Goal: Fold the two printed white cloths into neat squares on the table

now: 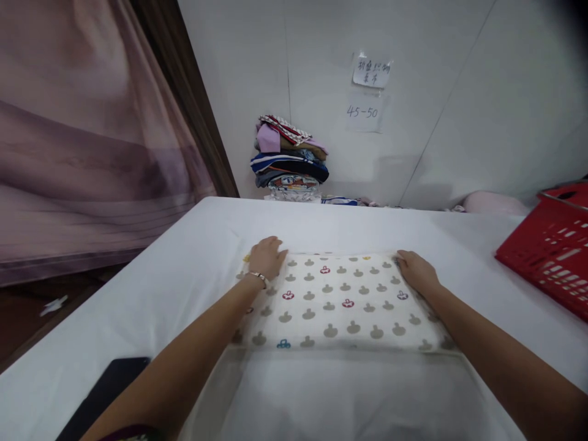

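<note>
A white cloth (328,315) printed with grey mushroom-like shapes and a few coloured ones is spread across the white-covered table in front of me. My left hand (267,258), with a bracelet at the wrist, rests on its far left part, palm down, thumb apart from the fingers. At the far right corner, my right hand (418,271) pinches the cloth's edge, its fingertips partly hidden. A plain whitish layer (349,392) extends from the printed part toward me; whether it belongs to the same cloth I cannot tell.
A dark flat object (108,392) lies at the left near my forearm. On the right stands a red plastic basket (546,245). Behind the white table (220,214) rises a stack of folded fabrics (291,162) against the wall. A pinkish curtain (92,135) hangs at left.
</note>
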`<state>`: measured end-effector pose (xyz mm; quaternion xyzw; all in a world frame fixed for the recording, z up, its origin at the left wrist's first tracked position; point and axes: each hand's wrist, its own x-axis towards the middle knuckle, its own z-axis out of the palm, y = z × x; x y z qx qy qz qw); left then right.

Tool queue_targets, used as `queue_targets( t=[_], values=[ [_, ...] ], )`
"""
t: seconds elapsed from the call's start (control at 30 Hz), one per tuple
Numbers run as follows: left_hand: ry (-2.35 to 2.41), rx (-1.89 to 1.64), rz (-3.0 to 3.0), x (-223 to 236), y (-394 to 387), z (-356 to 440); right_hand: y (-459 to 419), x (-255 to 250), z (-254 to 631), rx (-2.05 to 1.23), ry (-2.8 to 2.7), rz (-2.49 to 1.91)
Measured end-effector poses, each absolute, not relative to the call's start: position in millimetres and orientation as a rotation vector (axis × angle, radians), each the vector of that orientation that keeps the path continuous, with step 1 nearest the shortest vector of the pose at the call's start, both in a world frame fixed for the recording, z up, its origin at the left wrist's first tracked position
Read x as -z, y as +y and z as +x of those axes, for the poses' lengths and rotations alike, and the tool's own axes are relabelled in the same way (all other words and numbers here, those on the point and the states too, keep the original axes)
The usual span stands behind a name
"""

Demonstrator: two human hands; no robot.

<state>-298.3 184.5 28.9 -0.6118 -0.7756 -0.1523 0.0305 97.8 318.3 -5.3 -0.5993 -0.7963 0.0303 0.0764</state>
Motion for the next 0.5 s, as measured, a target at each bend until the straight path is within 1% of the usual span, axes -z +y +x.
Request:
queue_targets(
  t=[0.1,0.17,0.3,0.5],
  values=[
    [-2.139,0.522,-2.272,-28.4,198.8,-270.6,318.1,8.2,103.6,-0.191,-2.248,-1.626],
    [-2.076,0.510,-2.411,-24.5,207.8,-256.9,314.8,7.1,107.4,-0.260,-2.157,-1.504],
    [-2.084,0.448,-2.503,-14.8,219.5,-244.2,301.4,-0.3,113.5,-0.370,-2.061,-1.399],
    [-2.120,0.438,-2.511,-13.9,225.9,-242.0,275.5,-16.0,117.2,-0.388,-2.022,-1.304]
  ],
)
